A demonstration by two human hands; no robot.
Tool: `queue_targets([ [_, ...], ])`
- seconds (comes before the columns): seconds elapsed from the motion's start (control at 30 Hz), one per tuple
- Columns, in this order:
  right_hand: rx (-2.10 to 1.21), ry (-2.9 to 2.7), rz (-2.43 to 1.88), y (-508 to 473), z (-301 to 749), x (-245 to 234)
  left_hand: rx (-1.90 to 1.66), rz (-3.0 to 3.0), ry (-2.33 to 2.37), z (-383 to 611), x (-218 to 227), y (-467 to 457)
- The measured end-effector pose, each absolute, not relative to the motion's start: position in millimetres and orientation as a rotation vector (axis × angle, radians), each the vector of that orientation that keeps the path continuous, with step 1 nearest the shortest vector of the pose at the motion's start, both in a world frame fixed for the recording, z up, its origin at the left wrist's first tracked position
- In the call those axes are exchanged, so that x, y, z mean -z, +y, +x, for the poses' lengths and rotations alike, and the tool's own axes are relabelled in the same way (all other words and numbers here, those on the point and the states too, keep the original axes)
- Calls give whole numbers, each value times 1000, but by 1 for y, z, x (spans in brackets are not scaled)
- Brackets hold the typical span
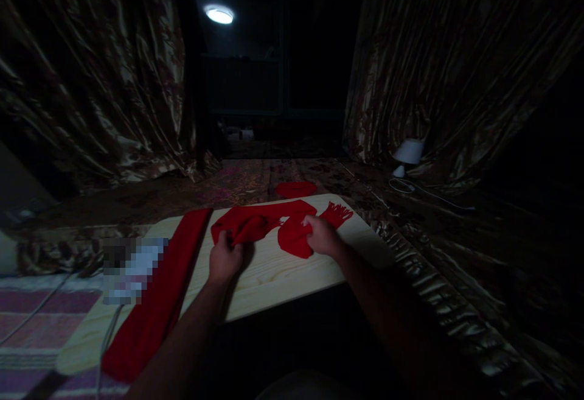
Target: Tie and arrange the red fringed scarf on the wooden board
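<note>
A red fringed scarf lies bunched and partly spread on a pale wooden board. My left hand pinches its near left edge, fingers closed on the cloth. My right hand grips a folded part of red cloth closer to the board's right side, with fringe spreading out beyond the fingers. The cloth seems to run between both hands along the far side, though the overlaps are hard to make out in the dim light.
A long folded red cloth lies across the board's left part, beside a blurred-out patch and a cable. Another red cloth piece rests past the far edge. A small white lamp stands at right, near patterned curtains.
</note>
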State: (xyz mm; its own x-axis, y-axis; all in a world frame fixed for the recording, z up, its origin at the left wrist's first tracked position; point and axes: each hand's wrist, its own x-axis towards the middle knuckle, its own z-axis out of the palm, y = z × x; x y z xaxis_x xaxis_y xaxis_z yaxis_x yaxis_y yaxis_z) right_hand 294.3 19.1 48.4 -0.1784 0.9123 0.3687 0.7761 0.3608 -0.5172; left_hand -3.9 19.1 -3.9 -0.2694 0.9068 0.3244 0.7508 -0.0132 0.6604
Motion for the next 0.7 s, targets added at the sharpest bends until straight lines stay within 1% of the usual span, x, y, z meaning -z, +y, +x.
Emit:
queue_targets([
  [0.13,118,-1913,-1552,19,304,-67,-1142,1869,1949,-2,5,19],
  [0.2,162,-1945,-1608,19,308,-70,-1109,1991,1836,-1,7,18],
  [0.3,11,-2141,-1609,19,303,-65,-1080,2152,1657,3,10,18],
  [0.5,-156,-2238,-1296,16,251,-52,-1194,2309,1314,5,12,11],
  [0.6,-231,-2292,-1286,18,222,-50,-1264,2168,1198,1,11,10],
  [0.7,-283,-2441,-1378,20,203,-47,-1438,1855,1256,-5,12,15],
])
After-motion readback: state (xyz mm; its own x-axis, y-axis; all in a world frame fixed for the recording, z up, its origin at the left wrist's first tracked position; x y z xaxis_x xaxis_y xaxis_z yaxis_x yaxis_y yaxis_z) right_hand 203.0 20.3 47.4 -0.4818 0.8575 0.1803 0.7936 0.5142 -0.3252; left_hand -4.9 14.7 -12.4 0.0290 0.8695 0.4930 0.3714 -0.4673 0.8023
